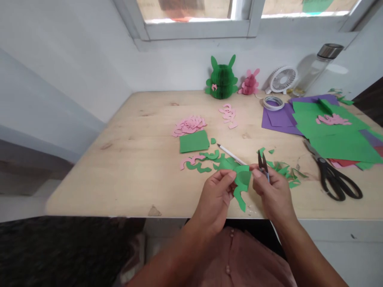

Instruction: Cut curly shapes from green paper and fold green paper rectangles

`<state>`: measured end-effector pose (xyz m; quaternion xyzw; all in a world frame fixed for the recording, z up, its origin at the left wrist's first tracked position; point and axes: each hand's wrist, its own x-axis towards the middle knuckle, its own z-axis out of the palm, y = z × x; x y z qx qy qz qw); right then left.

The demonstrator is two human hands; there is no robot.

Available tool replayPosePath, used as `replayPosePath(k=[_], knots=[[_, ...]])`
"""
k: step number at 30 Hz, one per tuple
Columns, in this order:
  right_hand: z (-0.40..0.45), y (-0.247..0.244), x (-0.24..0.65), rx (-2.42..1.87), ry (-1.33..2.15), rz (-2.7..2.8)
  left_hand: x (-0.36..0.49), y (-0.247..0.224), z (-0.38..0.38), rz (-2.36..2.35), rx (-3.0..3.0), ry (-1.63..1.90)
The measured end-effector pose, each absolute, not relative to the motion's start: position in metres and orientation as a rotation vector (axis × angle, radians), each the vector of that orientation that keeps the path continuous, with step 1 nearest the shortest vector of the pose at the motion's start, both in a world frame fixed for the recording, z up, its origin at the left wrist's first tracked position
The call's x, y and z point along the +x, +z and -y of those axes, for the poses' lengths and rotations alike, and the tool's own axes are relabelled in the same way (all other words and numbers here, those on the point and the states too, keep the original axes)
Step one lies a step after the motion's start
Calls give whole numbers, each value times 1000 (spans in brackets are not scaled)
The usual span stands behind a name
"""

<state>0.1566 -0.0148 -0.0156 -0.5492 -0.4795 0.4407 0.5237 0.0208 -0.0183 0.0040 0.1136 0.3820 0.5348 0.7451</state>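
Observation:
Over the front of the table, my left hand (217, 195) pinches a piece of green paper (243, 178) that has cut, curving edges and a strip hanging down. My right hand (275, 193) is closed around small scissors (263, 162), whose dark blades point up and away from me. The right thumb and fingertip are close to the paper's right edge; whether they touch it is unclear. Just beyond my hands lie a white pencil-like stick (230, 153), curved green offcuts (211, 155) and a pink strip (191, 161). More green scraps (283, 169) lie beside my right hand.
Large black-handled scissors (335, 175) lie at right by stacked green sheets (329, 135) and purple sheets (278, 119). Pink cutouts (191, 125) lie behind a green rectangle (194, 141). Along the wall stand paper figures (222, 81), a fan (283, 79) and a bottle (317, 69); tape (273, 103) lies nearby.

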Motion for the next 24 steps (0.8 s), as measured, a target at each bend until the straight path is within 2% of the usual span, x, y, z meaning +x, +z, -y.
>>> replayPosePath(k=[4,13,24], knots=[[6,-12,153,-1329,1166,1058,20,4,20,-940,358,1161],[6,-3,157,-1427,1156,1228,10,12,7,-1073,734,1116],[24,-17,157,-1290,1308,1006,12,4,13,-826,345,1053]])
